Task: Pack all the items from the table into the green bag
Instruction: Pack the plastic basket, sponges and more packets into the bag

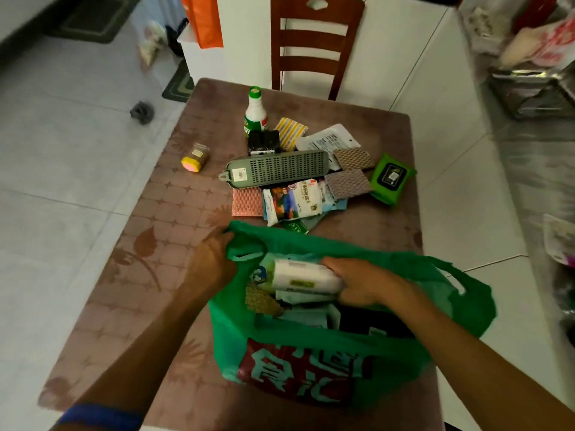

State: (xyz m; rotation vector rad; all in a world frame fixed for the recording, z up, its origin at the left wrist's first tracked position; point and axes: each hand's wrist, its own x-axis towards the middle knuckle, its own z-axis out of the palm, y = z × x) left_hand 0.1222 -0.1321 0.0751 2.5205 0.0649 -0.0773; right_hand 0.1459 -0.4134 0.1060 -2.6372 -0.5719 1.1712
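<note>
The green bag (311, 346) stands open at the near side of the table (130, 290), with several packets inside. My left hand (211, 262) grips the bag's left rim and handle. My right hand (364, 281) is inside the bag's mouth, closed on a white packet (305, 276) that lies across the opening. Beyond the bag lies a pile: a grey perforated holder (277, 168), a white snack bag (292, 202), a green wipes pack (392, 178), woven pads (353, 158), a green-capped bottle (255, 112), a black box (263, 141) and a small yellow-lidded jar (196, 157).
A brown wooden chair (314, 42) stands at the table's far edge. White tiled floor surrounds the table, with a small dark object (142, 112) on it at the left. A cluttered metal rack (535, 73) is at the far right. An orange bag (203, 20) hangs at the top.
</note>
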